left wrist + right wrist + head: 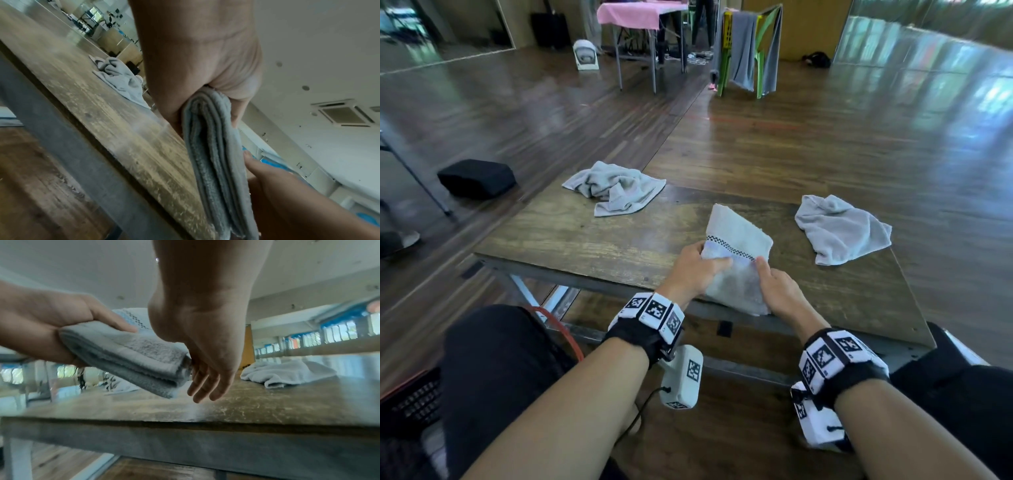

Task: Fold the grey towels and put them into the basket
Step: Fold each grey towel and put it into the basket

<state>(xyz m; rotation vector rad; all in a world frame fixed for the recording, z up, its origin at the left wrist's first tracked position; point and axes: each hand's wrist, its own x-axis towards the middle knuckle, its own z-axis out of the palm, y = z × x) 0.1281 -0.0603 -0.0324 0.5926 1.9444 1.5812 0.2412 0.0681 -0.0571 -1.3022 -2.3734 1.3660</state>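
Note:
A folded grey towel (736,236) with a checked stripe is held tilted just above the table's front edge. My left hand (698,263) grips its left side, thumb on top and fingers underneath; the left wrist view shows the stacked layers (213,154) in that hand (205,65). My right hand (777,287) pinches the towel's right edge, while in the right wrist view its other fingers (205,386) hang straight below the towel (127,352). Two crumpled grey towels lie on the table, one far left (616,192) and one at the right (839,229). A dark mesh basket (410,397) sits on the floor by my left knee.
The wooden table (585,240) has a metal frame, and my knees are close to its front edge. A black bag (477,178) lies on the floor to the left. Far back stand a pink-covered table (633,15) and a rack with hanging grey towels (746,48).

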